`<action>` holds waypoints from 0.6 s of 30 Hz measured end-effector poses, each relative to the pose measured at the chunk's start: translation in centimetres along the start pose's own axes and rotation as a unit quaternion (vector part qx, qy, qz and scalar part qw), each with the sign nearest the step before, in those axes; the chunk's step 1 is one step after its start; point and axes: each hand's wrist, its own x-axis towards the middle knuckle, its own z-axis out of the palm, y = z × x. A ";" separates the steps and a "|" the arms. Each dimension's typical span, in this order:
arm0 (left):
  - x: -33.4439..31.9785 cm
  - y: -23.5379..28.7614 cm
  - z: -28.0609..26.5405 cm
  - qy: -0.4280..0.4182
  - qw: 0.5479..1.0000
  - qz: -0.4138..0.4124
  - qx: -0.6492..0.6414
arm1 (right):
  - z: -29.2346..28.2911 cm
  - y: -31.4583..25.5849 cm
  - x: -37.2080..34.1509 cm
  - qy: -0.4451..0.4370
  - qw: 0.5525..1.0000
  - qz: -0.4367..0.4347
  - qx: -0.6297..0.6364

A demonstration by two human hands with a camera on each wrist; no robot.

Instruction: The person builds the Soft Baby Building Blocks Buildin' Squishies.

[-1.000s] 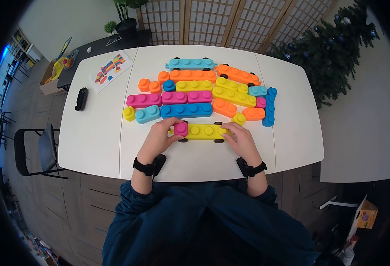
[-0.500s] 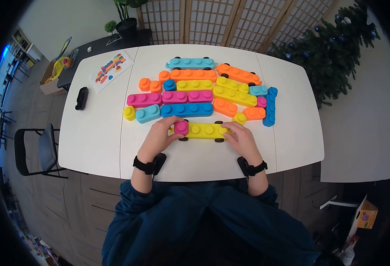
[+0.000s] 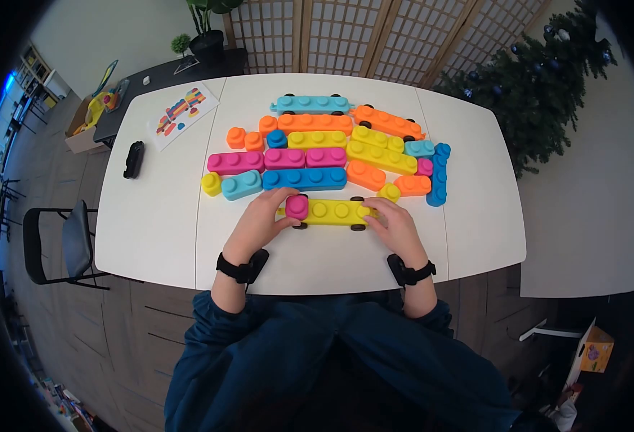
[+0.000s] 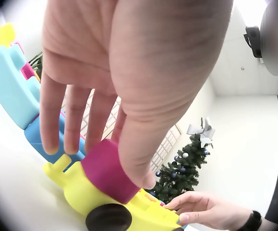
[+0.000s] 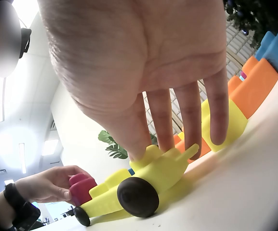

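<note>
Little had moved: left hand (image 3: 258,219) pinched pink block (image 3: 297,207), right hand (image 3: 395,225) the yellow car's (image 3: 331,217) right end, fingers part-closed, apparently for steadiness.

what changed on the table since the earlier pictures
Hardly anything: the yellow wheeled base and its pink block may have edged right, too little to be sure. Nothing was taken hold of or let go: the left grip stays on the pink block, the right grip at the base's right end. The other blocks stayed put.
</note>
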 end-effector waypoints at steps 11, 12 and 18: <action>-0.5 0.0 -0.5 0.025 0.999 0.014 -0.016 | -0.2 0.5 -0.1 0.017 1.000 0.004 0.023; -0.4 -0.3 -0.6 0.027 0.999 0.039 0.001 | -0.2 0.5 -0.1 0.014 1.000 0.008 0.024; 2.7 -6.4 -7.7 0.176 0.973 -0.024 0.146 | -0.3 0.6 -0.3 0.014 1.000 0.006 0.013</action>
